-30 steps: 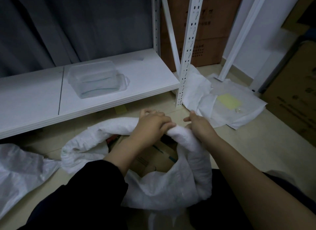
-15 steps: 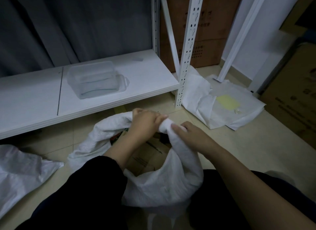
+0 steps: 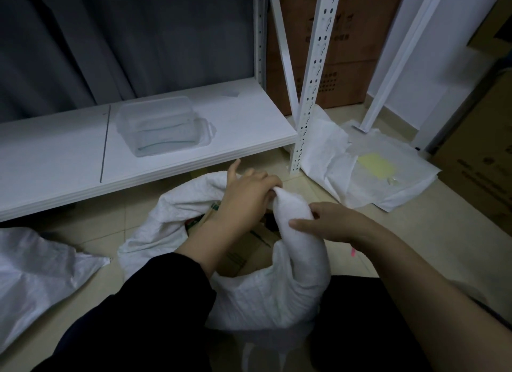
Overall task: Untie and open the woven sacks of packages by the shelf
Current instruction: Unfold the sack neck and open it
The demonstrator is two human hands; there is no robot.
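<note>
Head view: on the floor by the shelf's front edge (image 3: 194, 164), the woven sack (image 3: 277, 288) lies open, cardboard packages (image 3: 243, 250) showing. Its rolled rim runs from the left hand (image 3: 246, 197), which grips its far end, toward the right hand (image 3: 332, 222), which pinches it nearer.

Single head view: looks forward-down, close over floor (image 3: 346, 261), white shelf (image 3: 166, 155) just ahead.
</note>
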